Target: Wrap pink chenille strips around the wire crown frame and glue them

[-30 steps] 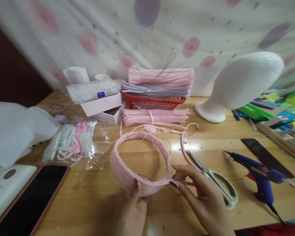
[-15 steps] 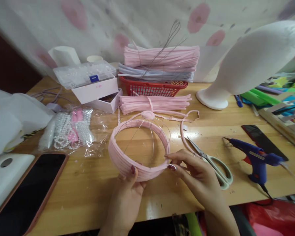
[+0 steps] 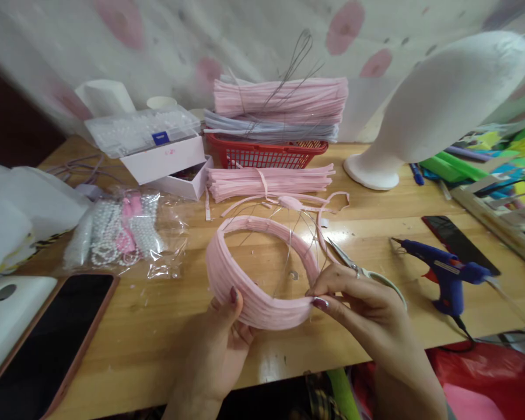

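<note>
A pink ring (image 3: 227, 265) made of stacked pink strips over thin wire is held just above the wooden table (image 3: 149, 344). My left hand (image 3: 221, 350) grips its near wall from below, thumb on the outside. My right hand (image 3: 367, 309) pinches the ring's right end between thumb and fingers. Thin wires cross the inside of the ring up to a small pink disc (image 3: 291, 202) behind it. A loose pink strip (image 3: 321, 224) curls away at the right.
Scissors (image 3: 363, 271) lie by my right hand, a blue glue gun (image 3: 441, 271) further right. Behind are bundled pink strips (image 3: 271, 178), a red basket (image 3: 266, 153) stacked with more, a white foam head (image 3: 437, 99), bead boxes (image 3: 157, 146). A bag of pearls (image 3: 122, 233) and phone (image 3: 48, 344) lie left.
The ring has been lifted and turned a little, its near wall now tipped up toward me. My right hand has slid along to pinch the ring's right end. The view shifted slightly.
</note>
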Demonstrator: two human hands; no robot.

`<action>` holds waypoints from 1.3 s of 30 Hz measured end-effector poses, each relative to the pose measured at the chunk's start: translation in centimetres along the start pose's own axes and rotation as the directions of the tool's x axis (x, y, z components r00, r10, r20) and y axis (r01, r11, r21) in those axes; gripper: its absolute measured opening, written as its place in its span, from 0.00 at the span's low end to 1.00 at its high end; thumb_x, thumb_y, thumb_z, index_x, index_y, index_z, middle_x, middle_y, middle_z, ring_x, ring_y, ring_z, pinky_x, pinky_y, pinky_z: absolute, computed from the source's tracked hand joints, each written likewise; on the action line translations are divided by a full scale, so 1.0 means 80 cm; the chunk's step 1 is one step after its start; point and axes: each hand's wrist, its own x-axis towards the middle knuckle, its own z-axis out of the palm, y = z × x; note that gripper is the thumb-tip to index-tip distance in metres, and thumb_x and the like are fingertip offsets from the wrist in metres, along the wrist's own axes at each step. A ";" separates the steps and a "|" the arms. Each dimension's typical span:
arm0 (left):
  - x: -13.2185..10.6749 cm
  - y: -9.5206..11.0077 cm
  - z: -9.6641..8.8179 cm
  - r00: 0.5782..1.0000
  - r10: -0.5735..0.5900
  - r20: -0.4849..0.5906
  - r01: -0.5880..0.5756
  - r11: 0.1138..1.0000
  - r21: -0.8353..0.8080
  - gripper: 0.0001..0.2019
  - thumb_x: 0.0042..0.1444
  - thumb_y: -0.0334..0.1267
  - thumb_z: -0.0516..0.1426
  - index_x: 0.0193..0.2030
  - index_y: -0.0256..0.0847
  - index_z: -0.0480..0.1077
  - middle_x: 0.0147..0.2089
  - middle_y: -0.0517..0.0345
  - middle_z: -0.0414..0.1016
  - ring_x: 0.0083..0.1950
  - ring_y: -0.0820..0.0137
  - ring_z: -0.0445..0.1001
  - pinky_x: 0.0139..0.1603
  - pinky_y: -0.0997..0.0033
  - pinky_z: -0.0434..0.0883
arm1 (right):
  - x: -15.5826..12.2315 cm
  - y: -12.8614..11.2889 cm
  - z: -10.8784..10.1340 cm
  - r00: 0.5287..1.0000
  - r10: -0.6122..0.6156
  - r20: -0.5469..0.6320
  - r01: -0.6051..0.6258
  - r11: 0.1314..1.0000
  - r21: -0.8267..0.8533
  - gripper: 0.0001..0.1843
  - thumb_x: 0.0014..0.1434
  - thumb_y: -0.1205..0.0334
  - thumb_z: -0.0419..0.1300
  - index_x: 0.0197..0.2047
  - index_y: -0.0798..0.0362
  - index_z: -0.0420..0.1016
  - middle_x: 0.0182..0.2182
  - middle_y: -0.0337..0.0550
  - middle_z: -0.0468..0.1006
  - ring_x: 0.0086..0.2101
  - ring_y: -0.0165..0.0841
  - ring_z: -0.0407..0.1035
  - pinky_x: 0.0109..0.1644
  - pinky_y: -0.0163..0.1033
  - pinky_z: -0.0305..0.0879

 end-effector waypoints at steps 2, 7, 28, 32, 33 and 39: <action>-0.002 0.003 0.004 0.999 -0.030 -0.013 0.030 1.000 0.004 0.16 0.41 0.41 0.76 0.36 0.41 0.82 0.38 0.55 0.86 0.38 0.67 0.84 0.38 0.76 0.80 | -0.001 -0.001 -0.002 0.999 0.037 0.014 -0.037 0.999 0.012 0.09 0.63 0.58 0.67 0.32 0.51 0.81 0.26 0.41 0.79 0.28 0.32 0.72 0.31 0.35 0.71; -0.009 0.009 0.021 0.998 -0.042 0.054 0.041 0.999 0.028 0.15 0.42 0.42 0.76 0.35 0.41 0.82 0.36 0.57 0.86 0.38 0.67 0.83 0.40 0.74 0.81 | -0.002 -0.006 -0.008 0.998 0.047 -0.043 -0.045 0.997 0.057 0.11 0.61 0.54 0.68 0.30 0.50 0.81 0.26 0.41 0.77 0.28 0.31 0.71 0.29 0.33 0.68; -0.013 -0.044 0.036 0.971 0.166 0.172 -0.201 0.957 0.211 0.18 0.37 0.50 0.77 0.30 0.41 0.84 0.30 0.55 0.83 0.31 0.71 0.75 0.35 0.74 0.72 | -0.005 -0.020 0.007 0.987 0.100 -0.127 -0.089 0.992 0.093 0.11 0.62 0.52 0.67 0.32 0.50 0.80 0.27 0.38 0.72 0.27 0.28 0.64 0.29 0.32 0.60; -0.020 -0.057 0.044 0.967 0.253 -0.009 -0.247 0.950 0.193 0.18 0.38 0.50 0.76 0.35 0.44 0.86 0.39 0.53 0.87 0.36 0.69 0.78 0.39 0.74 0.73 | -0.008 -0.027 0.032 0.987 0.046 -0.153 -0.041 0.999 0.034 0.09 0.65 0.58 0.64 0.32 0.50 0.79 0.27 0.38 0.74 0.29 0.29 0.68 0.31 0.31 0.64; -0.021 -0.057 0.045 0.965 0.258 -0.036 -0.247 0.951 0.183 0.19 0.38 0.51 0.76 0.35 0.44 0.86 0.40 0.53 0.87 0.37 0.69 0.78 0.37 0.75 0.73 | -0.008 -0.029 0.038 0.986 0.034 -0.163 -0.030 0.999 0.031 0.09 0.65 0.59 0.64 0.33 0.50 0.79 0.27 0.38 0.74 0.29 0.28 0.69 0.31 0.31 0.64; -0.020 -0.052 0.043 0.952 0.294 -0.080 -0.281 0.949 0.146 0.17 0.41 0.51 0.75 0.36 0.45 0.85 0.33 0.57 0.84 0.32 0.75 0.75 0.34 0.80 0.71 | -0.012 -0.028 0.052 0.987 0.035 -0.159 -0.031 0.999 0.031 0.05 0.64 0.63 0.63 0.36 0.50 0.80 0.28 0.37 0.77 0.28 0.27 0.71 0.31 0.29 0.68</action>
